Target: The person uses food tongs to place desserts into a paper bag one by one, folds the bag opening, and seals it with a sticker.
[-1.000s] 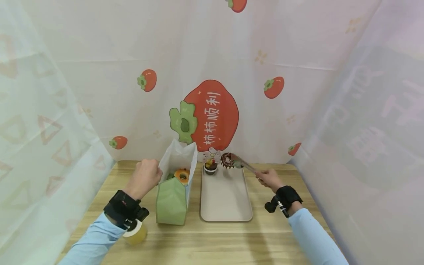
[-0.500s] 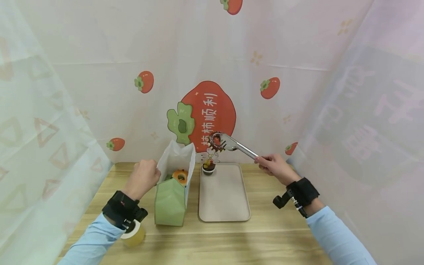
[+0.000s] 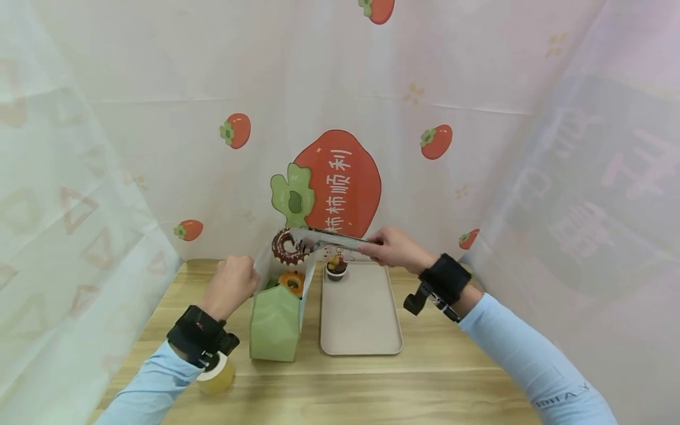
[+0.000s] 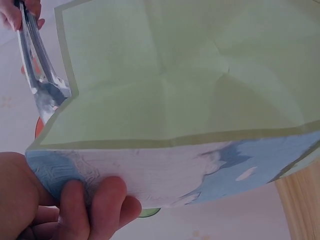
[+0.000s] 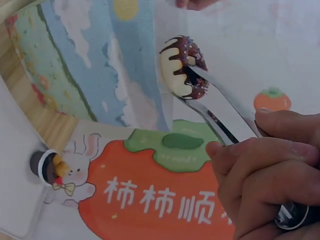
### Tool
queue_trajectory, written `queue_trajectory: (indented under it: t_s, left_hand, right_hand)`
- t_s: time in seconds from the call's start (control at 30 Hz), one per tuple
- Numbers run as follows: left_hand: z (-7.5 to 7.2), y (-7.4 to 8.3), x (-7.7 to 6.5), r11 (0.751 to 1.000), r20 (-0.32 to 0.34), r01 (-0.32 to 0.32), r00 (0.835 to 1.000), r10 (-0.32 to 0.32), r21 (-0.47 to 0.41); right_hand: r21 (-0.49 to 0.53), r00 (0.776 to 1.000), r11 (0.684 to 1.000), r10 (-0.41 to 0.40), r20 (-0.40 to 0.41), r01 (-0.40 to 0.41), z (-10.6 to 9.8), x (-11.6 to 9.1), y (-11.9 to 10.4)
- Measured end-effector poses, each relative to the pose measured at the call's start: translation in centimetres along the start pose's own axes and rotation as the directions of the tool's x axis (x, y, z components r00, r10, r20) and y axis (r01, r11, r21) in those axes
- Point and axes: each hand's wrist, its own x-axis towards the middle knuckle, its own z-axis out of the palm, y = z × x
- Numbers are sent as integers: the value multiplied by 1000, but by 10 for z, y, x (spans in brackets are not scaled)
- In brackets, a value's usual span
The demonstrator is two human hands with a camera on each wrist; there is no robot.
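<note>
My right hand [image 3: 395,248] grips metal tongs [image 3: 340,239], whose tips pinch a chocolate-glazed donut [image 3: 284,249]. In the head view this donut hangs over the mouth of a green paper bag [image 3: 275,327]; the right wrist view shows sprinkles on its dark glaze [image 5: 194,50] and a pale underside. With its fingers curled at the bag's upper side edge, my left hand [image 3: 231,286] pinches the paper [image 4: 125,170]. Inside the bag sits an orange-brown donut [image 3: 291,282], with something green partly hidden beside it.
Right of the bag lies a beige tray [image 3: 361,319], bearing a small cupcake [image 3: 336,267] at its far left corner. A roll of tape [image 3: 216,375] stands near my left forearm. A printed curtain [image 3: 340,71] closes off the table's back and sides.
My right hand has lifted the chocolate donut off the tray's far end with the tongs and carried it left, over the bag. The left hand keeps its place at the bag.
</note>
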Motion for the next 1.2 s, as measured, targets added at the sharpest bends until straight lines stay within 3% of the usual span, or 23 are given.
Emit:
queue_trajectory:
  t_s: [0.2, 0.33, 0.57, 0.73, 0.97, 1.07, 1.2]
  left_hand:
    - [0, -1, -2, 1000, -19, -8, 1000, 8, 4]
    - [1, -1, -1, 1000, -16, -2, 1000, 2, 8]
    - [0, 0, -2, 1000, -3, 5, 1000, -5, -7]
    - [2, 1, -1, 1000, 1, -7, 1000, 7, -5]
    - [4, 2, -1, 1000, 18, -15, 1000, 15, 4]
    - [4, 1, -1, 1000, 25, -4, 1000, 4, 2]
    - [4, 1, -1, 1000, 23, -5, 1000, 5, 11]
  right_hand:
    - [-190, 999, 981, -21, 50, 30, 15, 22, -21]
    - [-332, 998, 943, -2, 56, 21, 26, 39, -33]
    - [-478, 994, 878, 30, 106, 24, 46, 74, -51]
    - [-556, 987, 828, 26, 157, 67, 62, 96, -56]
    - [-666, 989, 739, -7, 146, 104, 75, 107, -63]
    - [-685, 987, 720, -5, 159, 114, 75, 107, -70]
    - [-686, 984, 717, 2, 179, 124, 77, 109, -77]
